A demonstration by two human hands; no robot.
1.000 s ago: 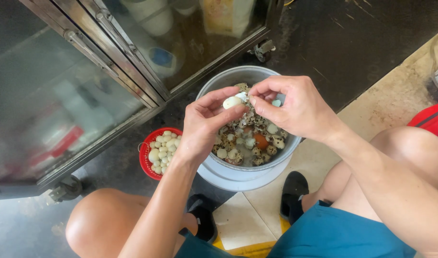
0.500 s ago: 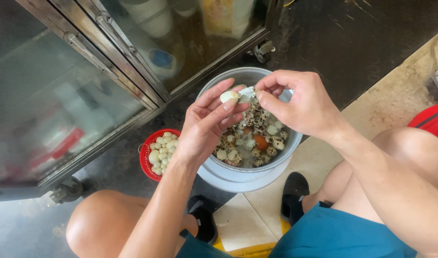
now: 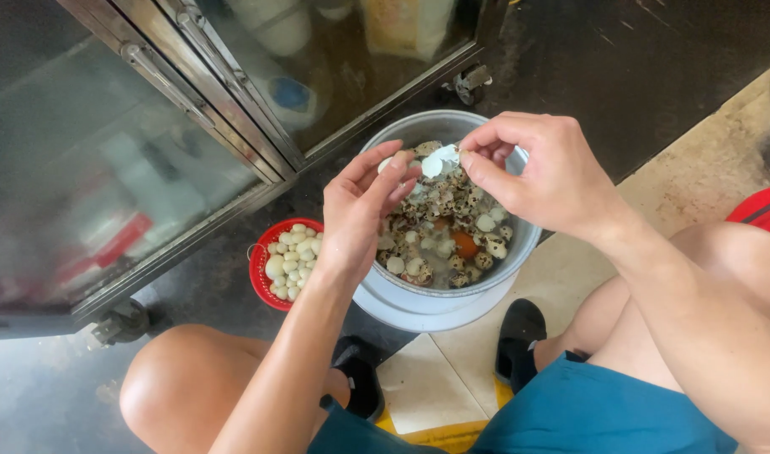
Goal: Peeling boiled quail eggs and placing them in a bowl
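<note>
Both hands up over the pot, right at centre frame. Left hand coming in from 7 o'clock, fingers curled, tips pinched on a small pale egg. Right hand reaching in from 4 o'clock, thumb and forefinger pinched on a white flake of shell, just beside the egg at its 3 o'clock. Whether flake and egg touch: cannot tell.

Directly below, pot packed with speckled eggs, peeled whites and broken shell, with one orange bit near the middle.

At the pot's 9 o'clock, just beside it, a red basket heaped with pale peeled eggs.

Up at 10 to 12 o'clock, a glass-fronted cabinet on castors, metal-framed doors shut, blurred goods behind the glass.

Down at 6 o'clock, bare knees either side, teal shorts, black shoes on a pale tile. Dark floor under the pot and basket.
</note>
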